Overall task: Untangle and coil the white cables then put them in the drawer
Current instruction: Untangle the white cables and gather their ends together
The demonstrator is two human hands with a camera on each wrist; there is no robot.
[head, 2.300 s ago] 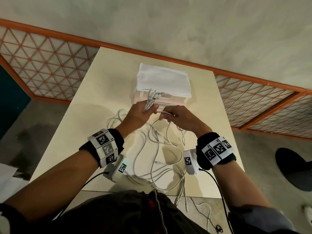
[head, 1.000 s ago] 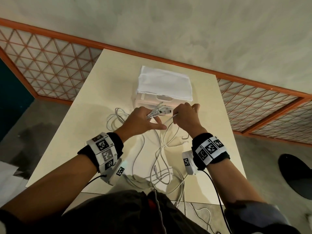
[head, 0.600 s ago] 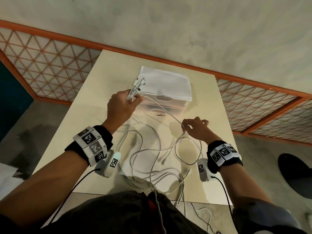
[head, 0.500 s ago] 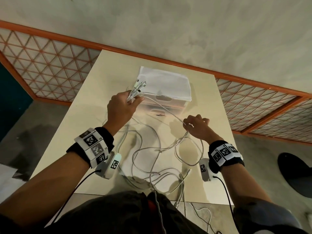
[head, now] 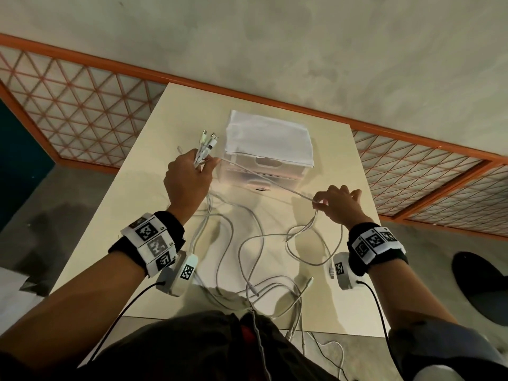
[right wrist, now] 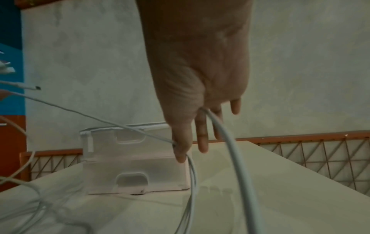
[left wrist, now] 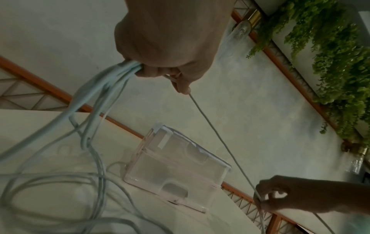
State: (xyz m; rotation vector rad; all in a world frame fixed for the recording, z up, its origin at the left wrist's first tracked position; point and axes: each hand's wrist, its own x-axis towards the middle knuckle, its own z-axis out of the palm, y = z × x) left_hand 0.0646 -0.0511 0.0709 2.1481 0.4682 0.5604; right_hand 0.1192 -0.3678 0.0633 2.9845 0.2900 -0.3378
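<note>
The task is at its early part: the left hand (head: pixel 189 177) grips the plug ends of the white cables (head: pixel 247 259), the right hand (head: pixel 339 206) pinches one strand pulled tight between them, while tangled loops cover the table (head: pixel 115 215) toward its near edge and the drawer (head: pixel 264 174) near the far edge looks closed, nothing coiled yet.

Head cam: worn high, looks fwd and steeply down over both forearms at the bench (head: pixel 330 303), wall and lattice railing beyond; wide angle, whole bench top in frame. Left wrist cam: sits under the left hand (left wrist: pixel 166 41), v. close, looks along it and up-right across the bench (tilted horizon), catching the drawer box (left wrist: pixel 176 171) and the right hand (left wrist: pixel 280 196) further off. Right wrist cam: close under the right hand (right wrist: pixel 200 76), faces level across the bench toward the wall. All 3 views share the drawer box (head: pixel 268 152) (right wrist: pixel 136 159) and the taut cable (head: pixel 264 174) (left wrist: pixel 220 140) (right wrist: pixel 90 117) strung between the hands.
</note>
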